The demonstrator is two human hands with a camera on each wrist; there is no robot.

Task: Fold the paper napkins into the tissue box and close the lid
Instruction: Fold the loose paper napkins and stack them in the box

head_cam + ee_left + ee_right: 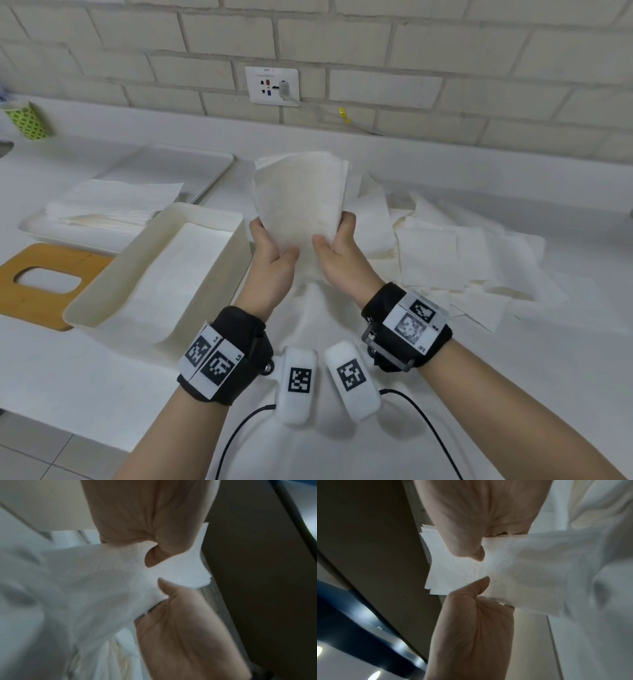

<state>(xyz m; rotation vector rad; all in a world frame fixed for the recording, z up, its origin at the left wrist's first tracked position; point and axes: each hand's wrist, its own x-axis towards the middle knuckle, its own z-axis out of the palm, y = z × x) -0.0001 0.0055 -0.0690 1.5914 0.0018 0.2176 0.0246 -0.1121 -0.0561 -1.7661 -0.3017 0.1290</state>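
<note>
Both hands hold a thick stack of white paper napkins (301,198) upright above the counter, just right of the open cream tissue box (219,219). My left hand (270,246) grips the stack's lower left edge, thumb in front. My right hand (334,245) grips its lower right edge the same way. In the left wrist view the napkin stack (109,577) is pinched between thumb and fingers (150,557); the right wrist view shows the same pinch on the stack (513,572). The box holds napkins on its bottom. The wooden lid (41,284) with an oval slot lies left of the box.
Loose napkins (445,260) lie scattered to the right. A white tray (164,171) with a pile of flat napkins (113,202) stands behind the box. A green patterned cup (29,120) is at far left, a wall socket (272,85) behind.
</note>
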